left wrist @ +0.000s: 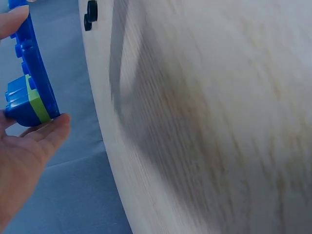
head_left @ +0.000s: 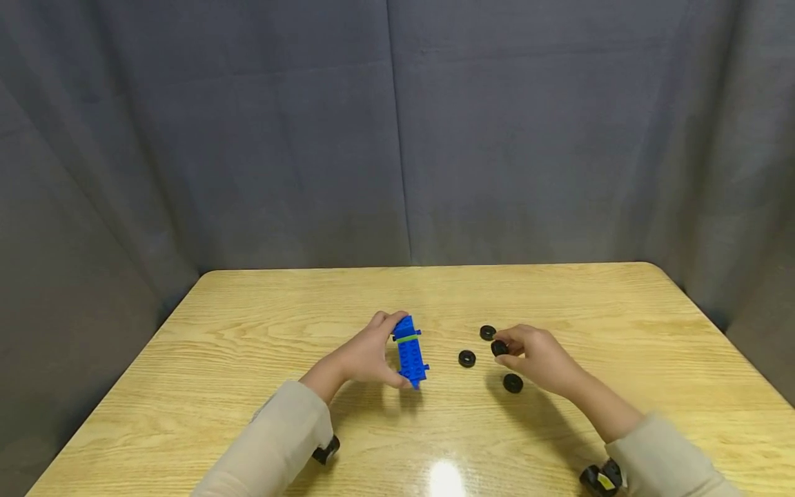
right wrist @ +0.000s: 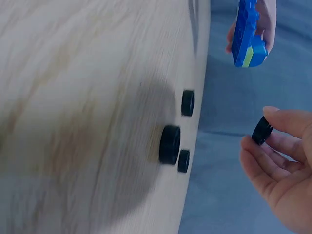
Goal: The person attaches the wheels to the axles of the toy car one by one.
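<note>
A blue toy car body [head_left: 411, 351] made of bricks, with one lime-green strip and short axle pegs at its sides, is held above the table in my left hand [head_left: 373, 350]. Thumb and fingers grip it at its two ends, as the left wrist view [left wrist: 41, 83] also shows. My right hand [head_left: 539, 357] pinches a black toy wheel [right wrist: 262, 130] between thumb and fingertips, raised off the tabletop. Three more black wheels lie flat near that hand: one behind it [head_left: 487, 333], one to its left [head_left: 467, 358] and one in front [head_left: 513, 383].
The light wood table [head_left: 261, 310] ends at a grey curtain [head_left: 298, 138] along the back and sides. Black wrist-worn devices show under both sleeves, one at the left [head_left: 326, 450] and one at the right [head_left: 600, 480]. A bright glare spot lies near the front.
</note>
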`<act>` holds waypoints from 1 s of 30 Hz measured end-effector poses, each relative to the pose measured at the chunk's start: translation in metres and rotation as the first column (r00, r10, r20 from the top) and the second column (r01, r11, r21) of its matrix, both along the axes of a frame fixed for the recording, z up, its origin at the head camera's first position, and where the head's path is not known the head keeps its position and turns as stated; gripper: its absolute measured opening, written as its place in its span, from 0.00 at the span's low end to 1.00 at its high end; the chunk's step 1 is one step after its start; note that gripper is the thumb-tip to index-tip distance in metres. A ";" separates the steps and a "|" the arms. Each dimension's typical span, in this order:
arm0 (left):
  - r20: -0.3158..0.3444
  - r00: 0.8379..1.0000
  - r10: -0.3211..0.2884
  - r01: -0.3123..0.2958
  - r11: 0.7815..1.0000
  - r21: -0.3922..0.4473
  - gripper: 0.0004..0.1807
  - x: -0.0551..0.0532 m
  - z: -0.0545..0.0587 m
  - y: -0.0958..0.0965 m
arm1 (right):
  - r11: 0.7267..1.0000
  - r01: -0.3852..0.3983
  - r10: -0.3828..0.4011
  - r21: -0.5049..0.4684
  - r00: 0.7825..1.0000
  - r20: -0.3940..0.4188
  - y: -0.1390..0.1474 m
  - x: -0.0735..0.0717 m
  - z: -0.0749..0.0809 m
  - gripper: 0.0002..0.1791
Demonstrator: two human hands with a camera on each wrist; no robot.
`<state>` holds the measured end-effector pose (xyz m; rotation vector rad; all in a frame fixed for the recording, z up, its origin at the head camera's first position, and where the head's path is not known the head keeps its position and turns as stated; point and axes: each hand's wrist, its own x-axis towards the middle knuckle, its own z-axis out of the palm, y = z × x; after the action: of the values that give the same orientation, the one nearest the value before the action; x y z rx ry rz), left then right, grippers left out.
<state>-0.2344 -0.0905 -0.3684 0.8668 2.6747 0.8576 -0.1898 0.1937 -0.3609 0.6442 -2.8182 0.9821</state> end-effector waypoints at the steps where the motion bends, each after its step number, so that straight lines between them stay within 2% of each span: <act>1: -0.002 1.000 0.000 0.000 1.000 0.008 0.59 0.001 0.000 0.000 | 1.000 0.003 -0.003 -0.004 1.000 0.002 -0.002 0.002 0.000 0.18; 6: -0.007 1.000 -0.010 0.010 0.998 0.055 0.58 0.006 0.001 -0.001 | 1.000 -0.007 0.008 -0.027 1.000 0.024 -0.011 0.008 0.001 0.19; 13: -0.049 0.998 -0.029 0.034 0.994 0.105 0.57 0.009 0.002 0.000 | 0.995 -0.073 0.074 -0.072 0.997 0.008 -0.023 0.015 0.003 0.18; 20: -0.076 0.996 -0.038 0.047 0.991 0.126 0.58 0.013 0.006 0.003 | 0.976 -0.136 0.141 -0.167 0.990 0.016 -0.029 0.017 0.002 0.17; 24: -0.090 0.995 -0.040 0.053 0.988 0.145 0.58 0.015 0.007 0.005 | 0.965 -0.148 0.163 -0.215 0.985 0.053 -0.034 0.018 0.003 0.17; 30: -0.115 0.992 -0.043 0.060 0.988 0.145 0.57 0.016 0.008 0.008 | 0.961 -0.144 0.165 -0.237 0.984 0.073 -0.042 0.018 0.002 0.17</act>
<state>-0.2189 -0.0827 -0.3606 1.0416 2.6958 1.0362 -0.1718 0.1514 -0.3589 0.8185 -2.7012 1.3757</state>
